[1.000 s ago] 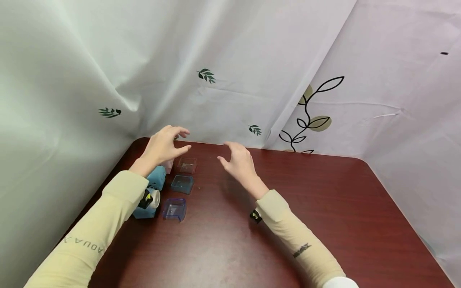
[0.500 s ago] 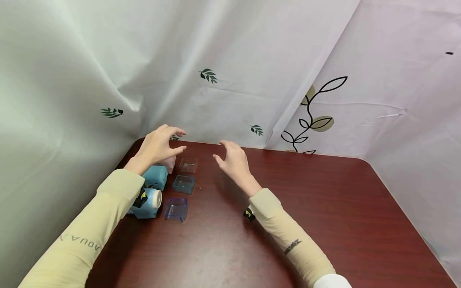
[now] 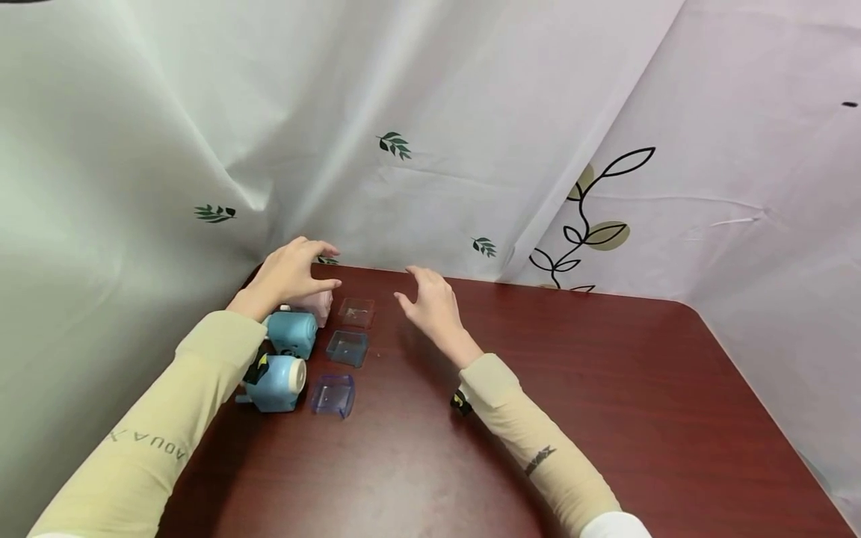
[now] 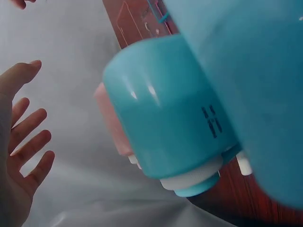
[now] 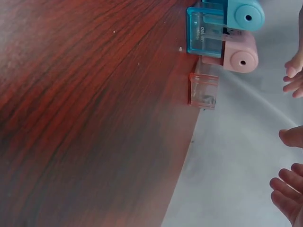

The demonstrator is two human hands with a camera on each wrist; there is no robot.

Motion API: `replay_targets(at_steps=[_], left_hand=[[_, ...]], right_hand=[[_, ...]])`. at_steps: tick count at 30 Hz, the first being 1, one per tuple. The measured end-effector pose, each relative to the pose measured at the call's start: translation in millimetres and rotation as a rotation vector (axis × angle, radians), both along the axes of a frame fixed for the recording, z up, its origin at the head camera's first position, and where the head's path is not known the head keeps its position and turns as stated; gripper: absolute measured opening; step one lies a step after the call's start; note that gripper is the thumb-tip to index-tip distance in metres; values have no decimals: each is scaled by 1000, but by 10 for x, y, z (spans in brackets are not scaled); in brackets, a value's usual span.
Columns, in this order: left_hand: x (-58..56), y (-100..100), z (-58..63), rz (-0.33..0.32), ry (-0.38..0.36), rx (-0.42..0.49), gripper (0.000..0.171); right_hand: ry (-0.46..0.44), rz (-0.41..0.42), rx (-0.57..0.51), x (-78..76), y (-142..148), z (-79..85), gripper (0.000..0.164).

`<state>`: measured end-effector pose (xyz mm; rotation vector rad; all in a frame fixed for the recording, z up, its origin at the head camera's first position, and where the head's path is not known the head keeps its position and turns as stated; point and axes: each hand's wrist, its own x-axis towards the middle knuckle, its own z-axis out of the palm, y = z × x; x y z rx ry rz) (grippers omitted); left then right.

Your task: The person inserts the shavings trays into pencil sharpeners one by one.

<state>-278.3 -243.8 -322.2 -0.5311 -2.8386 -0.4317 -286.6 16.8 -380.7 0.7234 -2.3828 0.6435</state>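
Note:
My left hand (image 3: 288,272) hovers at the back left above a pink pencil sharpener (image 3: 318,305), fingers loosely curved and holding nothing. Opposite it, my right hand (image 3: 433,308) is in the air over the table, also holding nothing, its thumb and fingers spread apart. A teal crank sharpener (image 3: 294,333) and a light blue one (image 3: 272,390) lie in a row in front of the pink one, partly behind my left forearm. To their right are three clear shavings drawers: a pinkish one (image 3: 357,324), a blue one (image 3: 347,360) and a purple-blue one (image 3: 332,409).
The dark red wooden table (image 3: 578,403) extends to the right and toward me. White cloth (image 3: 430,194) with leaf prints hangs behind the table and along both sides. Small specks (image 5: 180,49) lie near the drawers.
Both hands have drifted a little to the left, uncovering more of the sharpeners. The head view has shifted slightly. The sharpeners and drawers stay in place on the table.

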Motion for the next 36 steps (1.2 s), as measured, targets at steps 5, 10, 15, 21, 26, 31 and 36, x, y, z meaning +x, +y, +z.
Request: replay_targets(at_steps=[5, 10, 15, 21, 26, 31, 36], left_hand=[[-38, -80, -43, -14, -48, 12, 53], [-66, -121, -74, -22, -93, 4, 56], [-76, -151, -44, -31, -126, -50, 55], [-64, -210, 44, -33, -142, -123, 58], [-71, -297, 33, -46, -156, -174, 58], [-75, -373, -48, -101, -208, -183, 57], [-91, -409, -135, -161, -235, -166, 54]], right_hand=[[2, 2, 6, -21, -34, -21, 47], [-44, -2, 32, -33, -71, -40, 49], [-133, -9, 74, -33, -133, -63, 52], [-181, -7, 91, -37, -174, -98, 53], [-194, 0, 101, -27, -200, -104, 54], [-212, 19, 112, -21, -252, -122, 54], [-242, 43, 122, -21, -330, -154, 54]])
